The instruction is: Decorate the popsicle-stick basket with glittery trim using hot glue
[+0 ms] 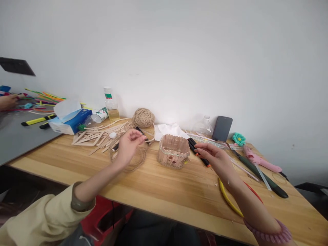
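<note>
A small basket made of popsicle sticks stands in the middle of the wooden table. My left hand hovers left of it over loose coils of jute twine, fingers pinched on a strand. My right hand rests right of the basket, fingers curled, touching a black marker. A ball of twine sits behind, next to a heap of popsicle sticks.
A tissue box, plastic bottles, a phone, a pink glue gun, a teal flower and yellow-handled pliers lie about. Another person's hand is at far left among coloured pipe cleaners.
</note>
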